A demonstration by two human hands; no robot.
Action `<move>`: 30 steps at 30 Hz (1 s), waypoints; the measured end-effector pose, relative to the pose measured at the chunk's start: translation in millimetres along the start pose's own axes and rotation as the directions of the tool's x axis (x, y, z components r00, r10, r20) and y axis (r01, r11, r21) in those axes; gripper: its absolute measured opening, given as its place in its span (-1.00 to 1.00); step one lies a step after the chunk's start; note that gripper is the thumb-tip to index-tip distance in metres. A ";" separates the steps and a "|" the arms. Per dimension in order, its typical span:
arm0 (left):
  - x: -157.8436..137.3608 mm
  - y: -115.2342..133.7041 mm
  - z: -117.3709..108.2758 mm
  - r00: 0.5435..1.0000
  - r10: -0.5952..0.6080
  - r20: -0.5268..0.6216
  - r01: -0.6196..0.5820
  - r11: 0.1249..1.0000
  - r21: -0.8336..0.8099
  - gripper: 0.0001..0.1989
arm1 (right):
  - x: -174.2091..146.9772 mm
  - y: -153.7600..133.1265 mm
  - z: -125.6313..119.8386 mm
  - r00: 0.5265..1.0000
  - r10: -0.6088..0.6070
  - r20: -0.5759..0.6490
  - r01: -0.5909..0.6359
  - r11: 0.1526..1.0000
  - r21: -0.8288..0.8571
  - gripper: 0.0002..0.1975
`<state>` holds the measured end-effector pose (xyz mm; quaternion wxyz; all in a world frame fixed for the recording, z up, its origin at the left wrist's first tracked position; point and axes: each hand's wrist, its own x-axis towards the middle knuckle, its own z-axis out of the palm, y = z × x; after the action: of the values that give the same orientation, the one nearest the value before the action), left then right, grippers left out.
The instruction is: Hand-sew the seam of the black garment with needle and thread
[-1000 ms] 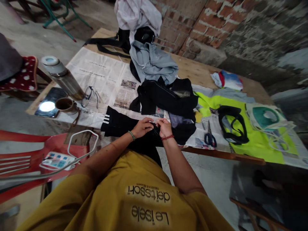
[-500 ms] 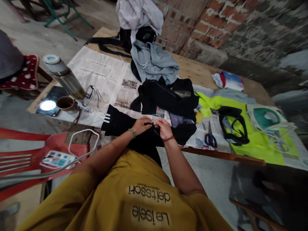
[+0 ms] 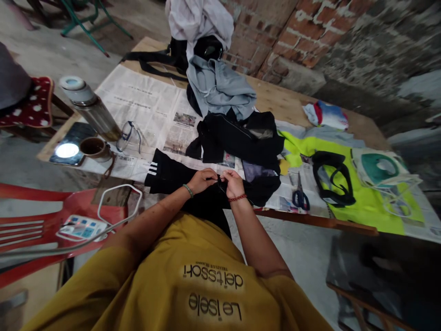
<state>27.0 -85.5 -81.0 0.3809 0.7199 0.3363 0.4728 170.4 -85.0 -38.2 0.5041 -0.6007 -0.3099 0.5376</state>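
Note:
At the table's near edge my left hand [image 3: 204,180] and my right hand [image 3: 233,182] meet, their fingertips pinched close together. Between them is a small part of a black garment [image 3: 172,174], which has white stripes at its left end and hangs over the edge toward my lap. The fingers and dark cloth hide the exact spot being pinched. Just beyond my hands lies another black garment [image 3: 237,135]. To the right, scissors [image 3: 300,195] with dark blue handles rest on newspaper [image 3: 317,204].
On the left stand a glass flask [image 3: 94,110], a brown cup [image 3: 94,149], a phone [image 3: 67,149] and eyeglasses [image 3: 129,138]. An iron [image 3: 379,168] and a black band [image 3: 333,179] lie on yellow-green cloth [image 3: 375,216]. A red chair [image 3: 77,204] holds a power strip [image 3: 82,227].
Almost nothing differs. The view has shifted very slightly, and both hands keep their pinch on the black garment in nearly the same place.

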 end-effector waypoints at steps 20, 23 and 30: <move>-3.2 5.0 -3.4 0.999 0.021 0.046 -0.022 0.999 0.039 -0.91 | 4.5 1.2 -2.3 0.997 -0.046 -0.064 0.046 0.999 -0.007 -0.90; -2.9 8.8 -7.0 0.998 -0.004 0.058 0.003 1.000 0.017 -0.90 | 8.6 -0.5 -4.6 0.997 -0.011 -0.074 0.013 1.000 0.027 -0.87; -2.8 20.5 -12.8 0.995 -0.070 0.067 0.066 0.996 0.054 -0.73 | 3.6 -8.1 -10.1 0.995 -0.089 0.048 0.091 0.994 -0.054 -0.75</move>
<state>16.6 -94.9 -61.1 0.3893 0.7334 0.3596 0.4257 182.3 -82.0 -32.7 0.5035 -0.5876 -0.3632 0.5190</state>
